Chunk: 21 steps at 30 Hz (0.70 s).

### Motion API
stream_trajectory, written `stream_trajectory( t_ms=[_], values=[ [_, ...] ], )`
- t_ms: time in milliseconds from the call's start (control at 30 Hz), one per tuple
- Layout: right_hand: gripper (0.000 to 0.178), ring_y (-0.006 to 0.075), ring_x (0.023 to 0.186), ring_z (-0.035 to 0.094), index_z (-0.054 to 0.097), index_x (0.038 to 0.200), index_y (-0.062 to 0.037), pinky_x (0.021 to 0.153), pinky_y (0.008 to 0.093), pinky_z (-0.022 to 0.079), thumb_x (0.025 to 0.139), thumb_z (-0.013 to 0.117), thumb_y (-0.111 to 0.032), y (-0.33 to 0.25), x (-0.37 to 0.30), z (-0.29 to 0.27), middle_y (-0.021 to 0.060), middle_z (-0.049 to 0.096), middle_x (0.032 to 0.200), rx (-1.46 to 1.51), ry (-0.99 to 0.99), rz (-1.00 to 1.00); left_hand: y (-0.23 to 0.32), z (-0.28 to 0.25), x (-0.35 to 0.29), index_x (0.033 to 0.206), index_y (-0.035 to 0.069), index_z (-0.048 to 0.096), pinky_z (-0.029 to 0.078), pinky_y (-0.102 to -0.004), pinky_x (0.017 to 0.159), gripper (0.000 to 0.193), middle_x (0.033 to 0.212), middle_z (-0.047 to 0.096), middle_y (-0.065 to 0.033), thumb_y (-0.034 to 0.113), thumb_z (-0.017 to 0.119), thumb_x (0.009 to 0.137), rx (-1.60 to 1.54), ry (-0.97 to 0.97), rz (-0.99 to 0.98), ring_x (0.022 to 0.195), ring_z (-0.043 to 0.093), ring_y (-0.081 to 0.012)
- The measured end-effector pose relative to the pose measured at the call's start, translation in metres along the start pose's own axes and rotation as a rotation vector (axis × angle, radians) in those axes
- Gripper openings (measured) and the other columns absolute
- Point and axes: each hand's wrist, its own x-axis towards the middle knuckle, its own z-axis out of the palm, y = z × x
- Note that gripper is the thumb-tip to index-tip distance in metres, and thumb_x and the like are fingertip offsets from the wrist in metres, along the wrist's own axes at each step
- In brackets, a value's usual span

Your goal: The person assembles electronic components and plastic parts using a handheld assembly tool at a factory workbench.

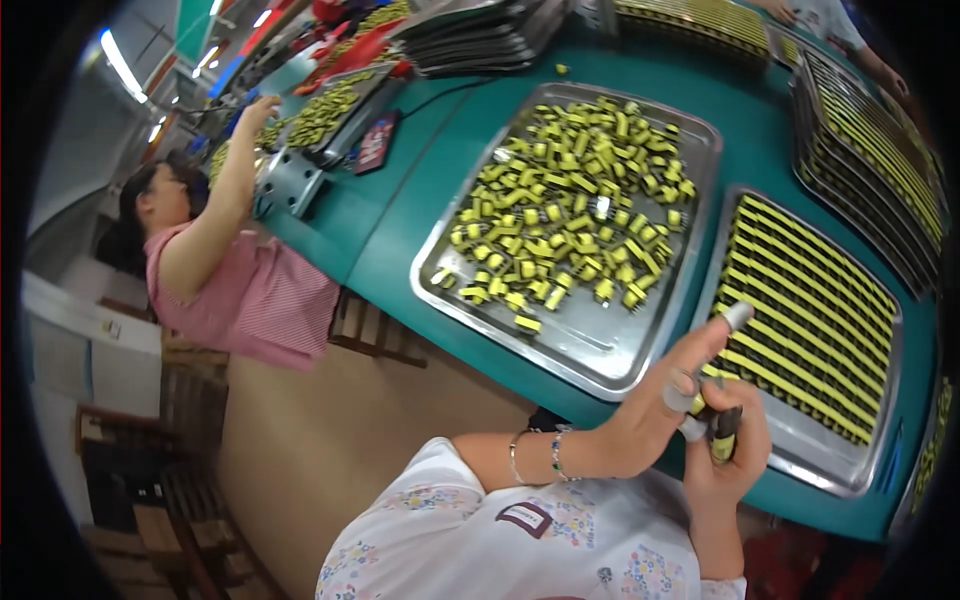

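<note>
In front of my chest my two hands meet at the near edge of the tray on the right. My right hand is closed around small black-and-yellow transformers. My left hand points its index finger out over that tray, a pale cover on the fingertip. Its thumb and other fingers, some covered too, bend in at a yellow piece beside the right fingers. How firmly they grip it is partly hidden. Under the index finger, a metal tray carries transformers in tight parallel rows. To its left, another metal tray holds a loose heap of them.
The green table runs leftward to a co-worker in a pink checked top, one arm raised near more yellow parts. Stacked filled trays rise at the far right. A pile of dark trays stands at the back, and another person's arm shows at top right.
</note>
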Motion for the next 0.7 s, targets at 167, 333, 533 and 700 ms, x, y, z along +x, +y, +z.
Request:
stream_trajectory(
  t_ms=[167,333,533,700],
  values=[
    [0.024,0.0211,0.075,0.058,0.061,0.095,0.0014,0.068,0.0281,0.046,0.071,0.067,0.005,0.005,0.004,0.005,0.0135,0.060,0.089,0.016,0.092,0.063,-0.016,-0.003,-0.003,0.148,0.002,0.017,0.020,-0.0398,0.112,0.082,0.153,0.019,-0.0216,0.063,0.027,0.093,0.099,-0.013,0.128,0.141,0.020,-0.0326],
    [0.024,0.0218,0.077,0.057,0.060,0.098,0.0008,0.068,0.0291,0.044,0.074,0.067,0.002,0.007,0.005,0.011,0.0135,0.059,0.089,-0.006,0.101,-0.002,-0.014,-0.006,-0.004,0.146,0.000,0.021,0.024,-0.0390,0.111,0.072,0.151,0.024,-0.0218,0.052,0.031,0.098,0.123,0.020,0.173,0.139,0.027,-0.0316],
    [0.027,0.0213,0.079,0.052,0.059,0.099,-0.0014,0.067,0.0295,0.040,0.073,0.063,0.004,0.006,0.006,0.014,0.0118,0.054,0.090,-0.017,0.056,-0.026,-0.015,-0.004,0.002,0.147,0.001,0.018,0.024,-0.0413,0.112,0.065,0.151,0.024,-0.0195,0.042,0.035,0.100,-0.209,-0.067,0.144,0.140,0.025,-0.0307],
    [0.025,0.0203,0.080,0.050,0.058,0.098,-0.0015,0.070,0.0282,0.040,0.075,0.065,0.002,0.005,0.005,0.014,0.0106,0.053,0.091,0.012,0.059,0.047,-0.026,-0.004,0.000,0.150,0.006,0.008,0.015,-0.0433,0.114,0.068,0.155,0.013,-0.0173,0.040,0.038,0.099,-0.359,-0.126,0.153,0.143,0.016,-0.0312]
  ],
)
